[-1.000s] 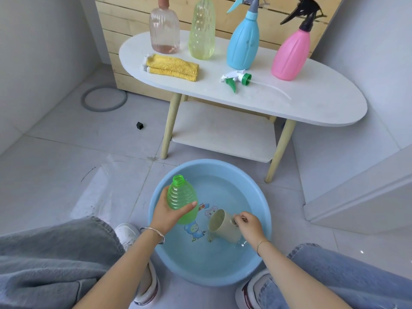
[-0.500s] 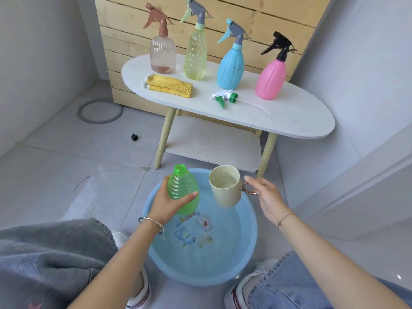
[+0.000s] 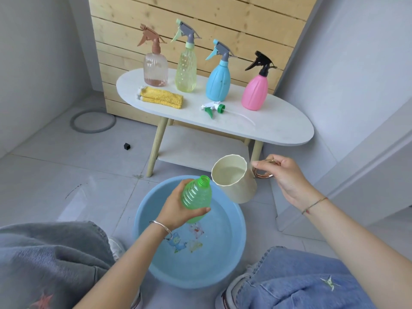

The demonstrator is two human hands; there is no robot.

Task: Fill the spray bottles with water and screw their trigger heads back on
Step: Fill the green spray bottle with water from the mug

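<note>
My left hand [image 3: 178,208] grips an open green bottle [image 3: 196,195], tilted with its neck toward the upper right, above a blue basin [image 3: 239,237] of water. My right hand [image 3: 283,175] holds the copper handle of a cream cup [image 3: 234,179] that has water in it. The cup leans left, its rim right beside the bottle's mouth. The bottle's green and white trigger head [image 3: 213,108] lies on the white table [image 3: 278,128]. Behind it stand a rose bottle [image 3: 155,68], a yellow-green one [image 3: 186,68], a blue one [image 3: 218,82] and a pink one [image 3: 254,91], each wearing its head.
A folded yellow cloth [image 3: 161,98] lies at the table's left end. The table has a lower shelf [image 3: 200,148] and pale wooden legs. My knees in jeans flank the basin. A small black cap [image 3: 126,146] and a grey ring [image 3: 92,120] lie on the tiled floor.
My right hand has lifted the cup out of the basin's water and carried it up beside the bottle's neck. The left hand has tilted the bottle toward the cup.
</note>
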